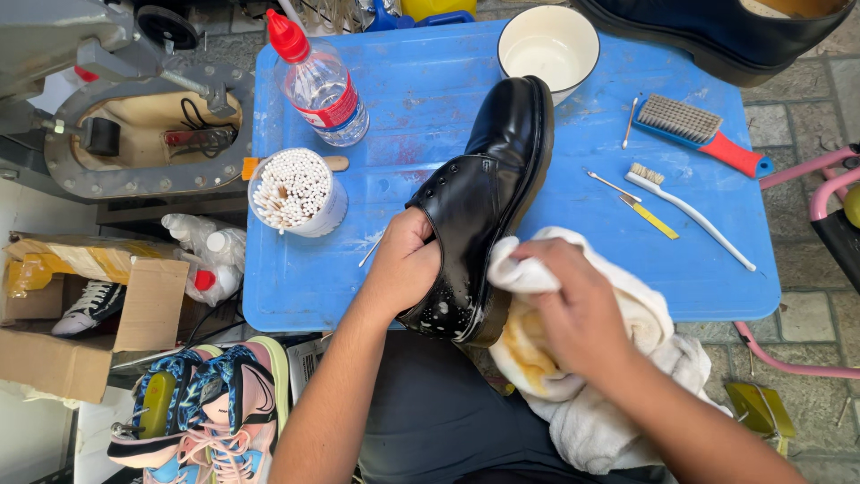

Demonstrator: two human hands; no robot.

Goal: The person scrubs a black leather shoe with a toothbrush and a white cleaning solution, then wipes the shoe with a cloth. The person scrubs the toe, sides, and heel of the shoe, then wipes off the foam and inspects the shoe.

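The person's left hand (405, 265) is tucked into the opening of a black leather shoe (484, 193), fingers closed inside it, holding the shoe on its side near the front edge of the blue table (430, 99). The shoe's toe points toward the back edge, and its heel hangs just over the front edge, flecked with white foam. The right hand (578, 309) is closed around a bunched white cloth (618, 385), pressing it against the sole edge near the heel; the cloth shows a yellowish stain and trails down over the person's lap.

Near the table's left edge stands a cup of cotton swabs (296, 190), and behind it, at the back left corner, lies a clear plastic bottle with a red cap (321, 82). A white bowl (548, 47) sits at the back edge, touching the shoe's toe. Toward the right edge lie a scrub brush with a red handle (703, 133), a white toothbrush (685, 211) and a small yellow tool (649, 217). On the ground to the left, 1 colourful sneaker (215, 408) lies beside a cardboard box (90, 314).
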